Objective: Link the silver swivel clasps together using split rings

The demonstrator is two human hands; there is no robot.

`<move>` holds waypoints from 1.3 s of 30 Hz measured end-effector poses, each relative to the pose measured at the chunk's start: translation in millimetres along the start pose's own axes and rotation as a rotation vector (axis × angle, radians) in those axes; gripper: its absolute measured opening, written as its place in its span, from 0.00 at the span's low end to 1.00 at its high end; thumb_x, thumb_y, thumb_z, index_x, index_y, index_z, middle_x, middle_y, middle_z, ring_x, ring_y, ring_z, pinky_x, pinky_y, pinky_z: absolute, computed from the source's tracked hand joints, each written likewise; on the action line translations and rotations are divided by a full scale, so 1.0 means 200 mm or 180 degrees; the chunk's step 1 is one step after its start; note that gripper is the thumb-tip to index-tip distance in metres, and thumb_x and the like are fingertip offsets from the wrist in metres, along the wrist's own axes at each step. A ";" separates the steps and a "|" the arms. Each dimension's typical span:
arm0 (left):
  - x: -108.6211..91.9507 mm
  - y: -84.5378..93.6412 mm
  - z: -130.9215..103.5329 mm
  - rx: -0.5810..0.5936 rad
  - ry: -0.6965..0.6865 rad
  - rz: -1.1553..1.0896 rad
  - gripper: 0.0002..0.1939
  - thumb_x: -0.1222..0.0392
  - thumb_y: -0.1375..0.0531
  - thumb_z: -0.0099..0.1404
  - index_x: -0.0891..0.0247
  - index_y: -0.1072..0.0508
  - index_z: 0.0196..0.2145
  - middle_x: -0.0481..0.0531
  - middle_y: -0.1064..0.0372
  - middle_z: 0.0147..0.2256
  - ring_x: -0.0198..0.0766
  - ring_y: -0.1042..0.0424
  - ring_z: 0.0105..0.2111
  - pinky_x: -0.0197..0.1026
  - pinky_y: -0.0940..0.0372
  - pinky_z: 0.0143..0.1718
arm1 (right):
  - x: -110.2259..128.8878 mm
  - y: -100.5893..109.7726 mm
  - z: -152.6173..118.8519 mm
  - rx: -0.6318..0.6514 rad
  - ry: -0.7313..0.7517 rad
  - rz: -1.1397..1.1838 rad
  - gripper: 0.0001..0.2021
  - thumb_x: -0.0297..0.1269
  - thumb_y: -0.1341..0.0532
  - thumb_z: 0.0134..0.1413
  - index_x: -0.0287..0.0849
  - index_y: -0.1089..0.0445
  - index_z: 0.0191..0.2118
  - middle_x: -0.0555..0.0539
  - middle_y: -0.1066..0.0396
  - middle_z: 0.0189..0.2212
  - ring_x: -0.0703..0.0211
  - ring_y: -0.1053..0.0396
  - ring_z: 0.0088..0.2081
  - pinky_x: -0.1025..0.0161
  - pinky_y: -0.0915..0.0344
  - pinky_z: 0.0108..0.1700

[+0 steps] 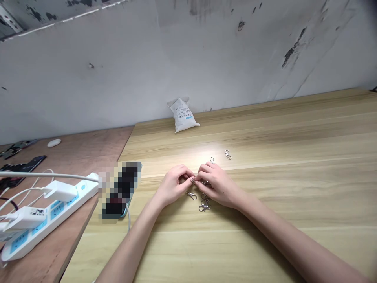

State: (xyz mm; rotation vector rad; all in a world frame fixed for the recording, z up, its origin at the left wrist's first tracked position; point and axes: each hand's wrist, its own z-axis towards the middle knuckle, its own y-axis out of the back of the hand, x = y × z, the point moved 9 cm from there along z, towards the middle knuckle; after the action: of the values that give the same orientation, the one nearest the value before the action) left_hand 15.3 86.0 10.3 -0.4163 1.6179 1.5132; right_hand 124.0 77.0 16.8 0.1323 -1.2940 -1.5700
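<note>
My left hand [177, 182] and my right hand [216, 184] meet over the table, thumbs and fingertips pinched together. Between them is a small metal swivel clasp [193, 181], mostly covered by the fingers. Just below the fingertips lies another silver swivel clasp [192, 195]. A little pile of clasps and rings [204, 206] rests under and in front of my right hand, partly hidden by it. Beyond that hand a clasp [212, 160] pokes out, and farther off to the right a single clasp with a ring [227, 154] lies flat.
A white labelled pouch [184, 116] stands near the wall. To the left lies a phone-like device [122, 190], blurred out, with a cable. A white power strip [55, 214] with chargers sits on the adjoining brown table [97, 145], near several phones [33, 163].
</note>
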 end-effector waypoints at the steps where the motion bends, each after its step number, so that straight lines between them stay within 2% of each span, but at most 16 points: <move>1: 0.00 0.00 0.00 -0.0002 0.0000 -0.0001 0.05 0.62 0.42 0.65 0.63 0.26 0.35 0.50 0.30 0.32 0.35 0.33 0.32 0.37 0.40 0.34 | 0.00 0.00 0.00 0.0001 -0.0003 0.0004 0.07 0.33 0.45 0.63 0.42 0.32 0.35 0.45 0.34 0.32 0.56 0.40 0.36 0.60 0.42 0.38; 39: -0.02 0.00 0.00 -0.0052 -0.0103 0.0013 0.04 0.63 0.41 0.64 0.63 0.25 0.34 0.51 0.30 0.33 0.36 0.33 0.33 0.37 0.38 0.35 | 0.00 0.01 0.00 0.0010 0.0023 -0.0024 0.07 0.34 0.45 0.63 0.42 0.32 0.33 0.45 0.33 0.33 0.56 0.41 0.37 0.59 0.43 0.38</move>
State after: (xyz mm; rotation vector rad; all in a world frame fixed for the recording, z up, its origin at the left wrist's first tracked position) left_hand 18.2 84.6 13.4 -0.3956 1.5831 1.5297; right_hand 125.4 76.6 17.9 0.1451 -1.2917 -1.5727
